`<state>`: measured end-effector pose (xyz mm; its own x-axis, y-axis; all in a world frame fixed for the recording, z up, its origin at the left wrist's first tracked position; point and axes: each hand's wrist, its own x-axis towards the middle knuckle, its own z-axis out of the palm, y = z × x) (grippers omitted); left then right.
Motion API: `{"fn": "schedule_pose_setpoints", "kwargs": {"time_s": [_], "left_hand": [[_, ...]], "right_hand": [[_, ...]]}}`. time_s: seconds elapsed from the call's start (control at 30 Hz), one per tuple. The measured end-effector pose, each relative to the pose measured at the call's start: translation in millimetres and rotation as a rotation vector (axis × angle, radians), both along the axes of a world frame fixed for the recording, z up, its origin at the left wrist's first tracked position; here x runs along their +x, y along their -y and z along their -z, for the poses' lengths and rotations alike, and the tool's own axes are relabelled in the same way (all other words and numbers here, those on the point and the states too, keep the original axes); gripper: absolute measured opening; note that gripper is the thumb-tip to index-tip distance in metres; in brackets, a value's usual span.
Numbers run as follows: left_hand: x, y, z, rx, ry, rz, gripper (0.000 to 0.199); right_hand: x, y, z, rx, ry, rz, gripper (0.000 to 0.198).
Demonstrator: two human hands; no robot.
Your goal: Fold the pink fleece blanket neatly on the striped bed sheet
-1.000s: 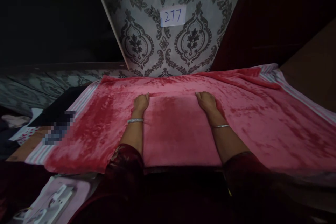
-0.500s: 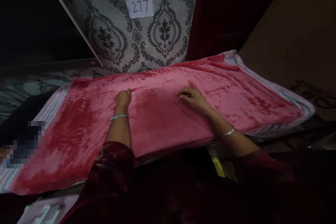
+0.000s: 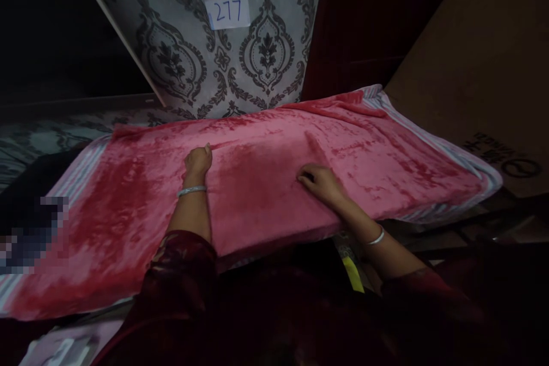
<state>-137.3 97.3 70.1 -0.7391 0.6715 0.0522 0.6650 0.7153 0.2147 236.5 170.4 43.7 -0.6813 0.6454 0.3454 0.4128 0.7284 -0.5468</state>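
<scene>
A plush red-pink blanket with striped edges lies spread over a long, low surface in front of me. My left hand rests on it left of centre in a fist, thumb uppermost. Its inner fingers are hidden, so whether cloth is pinched in them does not show. On the blanket right of centre, my right hand is closed in a loose curl, its side against the pile, with nothing visible in the fingers. Between the hands the nap looks darker in a brushed patch. Each wrist wears a bangle.
A patterned wall panel with a paper label reading 277 stands behind the blanket. At right leans a large cardboard box. A yellow strip shows below the front edge. Pale items lie at lower left.
My right hand has slid toward me across the blanket, and a darker brushed mark shows behind it. My left hand keeps its place on the cloth. The view has shifted slightly.
</scene>
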Motion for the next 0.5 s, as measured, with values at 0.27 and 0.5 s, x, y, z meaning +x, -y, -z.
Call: {"fn": "schedule_pose_setpoints", "kwargs": {"time_s": [0.27,0.5], "left_hand": [[-3.8,1.3,-5.6,0.139,0.161,-0.005,0.059],[-19.6,32.6,-25.4,0.401,0.437,0.073,0.044]], "right_hand": [[-4.6,-77.9,-5.0,-0.033,0.045,0.399,0.062],[-27.0,-103.6,-15.4,-0.579,-0.078,0.380,0.067]]}}
